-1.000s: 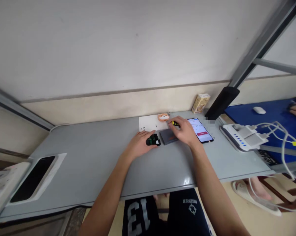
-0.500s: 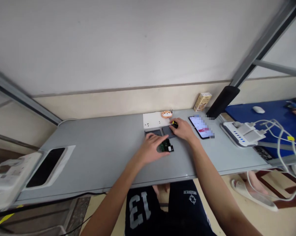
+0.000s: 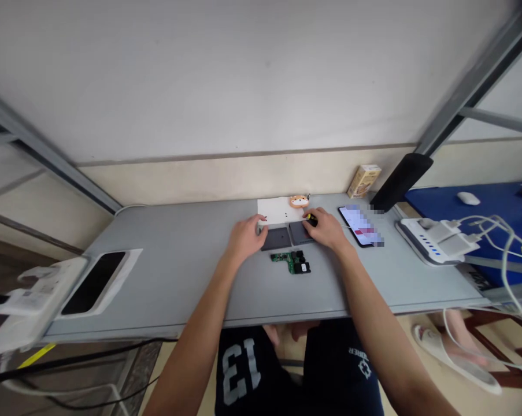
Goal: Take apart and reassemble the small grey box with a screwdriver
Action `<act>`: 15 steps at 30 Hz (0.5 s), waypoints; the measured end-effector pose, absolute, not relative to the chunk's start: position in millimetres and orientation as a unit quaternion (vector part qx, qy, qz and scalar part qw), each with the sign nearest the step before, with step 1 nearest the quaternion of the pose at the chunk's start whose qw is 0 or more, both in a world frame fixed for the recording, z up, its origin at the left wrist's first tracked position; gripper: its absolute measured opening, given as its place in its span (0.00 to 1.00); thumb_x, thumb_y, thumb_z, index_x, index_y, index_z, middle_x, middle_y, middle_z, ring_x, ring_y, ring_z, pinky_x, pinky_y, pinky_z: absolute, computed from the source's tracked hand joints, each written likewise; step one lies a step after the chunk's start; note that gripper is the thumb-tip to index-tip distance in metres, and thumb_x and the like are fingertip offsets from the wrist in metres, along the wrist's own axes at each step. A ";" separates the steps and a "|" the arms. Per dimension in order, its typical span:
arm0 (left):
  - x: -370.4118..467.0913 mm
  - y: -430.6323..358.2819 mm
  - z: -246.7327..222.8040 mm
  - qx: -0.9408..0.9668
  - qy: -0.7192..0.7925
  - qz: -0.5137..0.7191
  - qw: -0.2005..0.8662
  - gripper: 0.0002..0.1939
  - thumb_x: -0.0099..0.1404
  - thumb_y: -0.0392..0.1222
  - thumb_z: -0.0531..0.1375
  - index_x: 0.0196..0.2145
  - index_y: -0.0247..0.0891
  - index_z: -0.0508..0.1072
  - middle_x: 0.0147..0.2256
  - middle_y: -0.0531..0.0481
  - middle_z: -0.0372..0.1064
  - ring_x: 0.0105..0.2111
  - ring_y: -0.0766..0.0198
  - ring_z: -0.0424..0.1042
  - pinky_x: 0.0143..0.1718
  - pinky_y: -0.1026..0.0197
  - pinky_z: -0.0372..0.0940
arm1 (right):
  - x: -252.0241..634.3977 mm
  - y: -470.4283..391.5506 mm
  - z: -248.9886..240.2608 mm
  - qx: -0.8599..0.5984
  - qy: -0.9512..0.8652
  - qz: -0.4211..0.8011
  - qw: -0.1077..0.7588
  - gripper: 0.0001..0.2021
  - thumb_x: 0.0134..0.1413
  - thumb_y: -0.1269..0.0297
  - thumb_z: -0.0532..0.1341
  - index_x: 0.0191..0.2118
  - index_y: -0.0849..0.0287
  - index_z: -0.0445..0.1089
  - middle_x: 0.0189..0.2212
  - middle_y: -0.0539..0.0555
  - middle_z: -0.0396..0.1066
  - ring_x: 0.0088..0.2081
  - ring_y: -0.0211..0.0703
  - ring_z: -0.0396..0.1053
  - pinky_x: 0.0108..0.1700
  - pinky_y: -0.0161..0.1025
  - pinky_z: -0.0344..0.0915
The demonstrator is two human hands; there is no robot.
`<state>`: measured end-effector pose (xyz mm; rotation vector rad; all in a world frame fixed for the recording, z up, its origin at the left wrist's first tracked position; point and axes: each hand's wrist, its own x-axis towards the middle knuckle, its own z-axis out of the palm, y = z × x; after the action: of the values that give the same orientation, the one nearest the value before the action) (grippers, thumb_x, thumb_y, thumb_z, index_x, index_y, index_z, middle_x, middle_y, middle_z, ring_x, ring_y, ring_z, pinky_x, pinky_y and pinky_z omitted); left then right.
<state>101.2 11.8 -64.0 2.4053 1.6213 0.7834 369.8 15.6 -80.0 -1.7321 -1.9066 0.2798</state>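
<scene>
My right hand [image 3: 326, 228] is closed around a small black-and-yellow tool [image 3: 313, 219], most of it hidden by the fingers; it looks like a screwdriver handle. Beneath those fingers lies one dark grey flat casing piece [image 3: 300, 233]. A second casing piece [image 3: 276, 238] lies just to its left. My left hand [image 3: 244, 237] rests at that piece's left edge, thumb and index finger apart, by the white paper [image 3: 274, 207] with several tiny dark bits on it, perhaps screws. Nearer to me, a green circuit board [image 3: 290, 261] with black parts lies loose on the grey table [image 3: 191, 260].
An orange-and-white animal-faced item [image 3: 299, 201] sits on the paper's corner. To the right are a lit phone [image 3: 360, 226], a small carton [image 3: 363, 181], a black cylinder [image 3: 402, 182] and a power strip [image 3: 432, 242] with cables. Another phone [image 3: 93, 283] lies left.
My left hand has moved from over the circuit board up and left to the casing's edge, uncovering the board. My right hand keeps its hold. The view has shifted slightly.
</scene>
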 end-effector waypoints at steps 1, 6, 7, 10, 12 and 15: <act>96.8 14.9 -67.2 0.788 0.553 0.250 0.097 0.14 0.70 0.44 0.58 0.51 0.42 0.73 0.25 0.54 0.64 0.26 0.61 0.67 0.35 0.59 0.60 | 369.7 15.7 -80.1 -0.643 -0.708 0.105 0.272 0.12 0.60 0.59 0.59 0.47 0.52 0.75 0.45 0.57 0.74 0.41 0.52 0.73 0.44 0.44 0.63; 83.1 14.7 -87.2 0.780 0.516 0.287 0.208 0.20 0.71 0.46 0.55 0.59 0.42 0.66 0.23 0.59 0.55 0.23 0.65 0.59 0.30 0.63 0.56 | 371.2 16.7 -75.6 -0.640 -0.680 0.116 0.337 0.12 0.61 0.60 0.58 0.45 0.52 0.77 0.44 0.57 0.73 0.39 0.49 0.73 0.44 0.44 0.65; 81.8 14.4 -90.2 0.779 0.508 0.293 0.221 0.20 0.71 0.46 0.54 0.59 0.42 0.66 0.23 0.59 0.56 0.23 0.65 0.59 0.30 0.63 0.57 | 372.2 16.7 -73.3 -0.631 -0.672 0.122 0.367 0.12 0.60 0.61 0.58 0.44 0.52 0.77 0.44 0.57 0.74 0.40 0.49 0.73 0.45 0.44 0.66; 79.4 16.1 -96.5 0.771 0.506 0.302 0.241 0.19 0.71 0.44 0.54 0.58 0.41 0.67 0.24 0.59 0.56 0.24 0.66 0.59 0.31 0.63 0.58 | 376.2 16.1 -65.4 -0.602 -0.633 0.141 0.466 0.11 0.59 0.59 0.59 0.42 0.54 0.77 0.43 0.56 0.77 0.44 0.50 0.74 0.51 0.45 0.66; 78.7 18.4 -98.7 0.766 0.509 0.311 0.242 0.18 0.71 0.43 0.54 0.57 0.41 0.68 0.24 0.59 0.56 0.25 0.66 0.60 0.32 0.63 0.59 | 379.1 16.2 -62.1 -0.598 -0.595 0.164 0.511 0.12 0.58 0.56 0.59 0.41 0.55 0.76 0.41 0.56 0.78 0.43 0.50 0.75 0.48 0.45 0.68; 78.3 19.8 -99.9 0.763 0.512 0.318 0.234 0.17 0.70 0.41 0.53 0.54 0.42 0.70 0.25 0.58 0.56 0.25 0.66 0.60 0.33 0.63 0.60 | 383.4 19.0 -63.4 -0.616 -0.529 0.254 0.525 0.15 0.57 0.53 0.59 0.43 0.56 0.74 0.32 0.55 0.76 0.28 0.44 0.70 0.32 0.41 0.65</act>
<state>78.3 19.8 -99.9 2.0962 1.4045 0.8718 383.4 19.0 -63.4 -1.4740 -1.2666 0.6066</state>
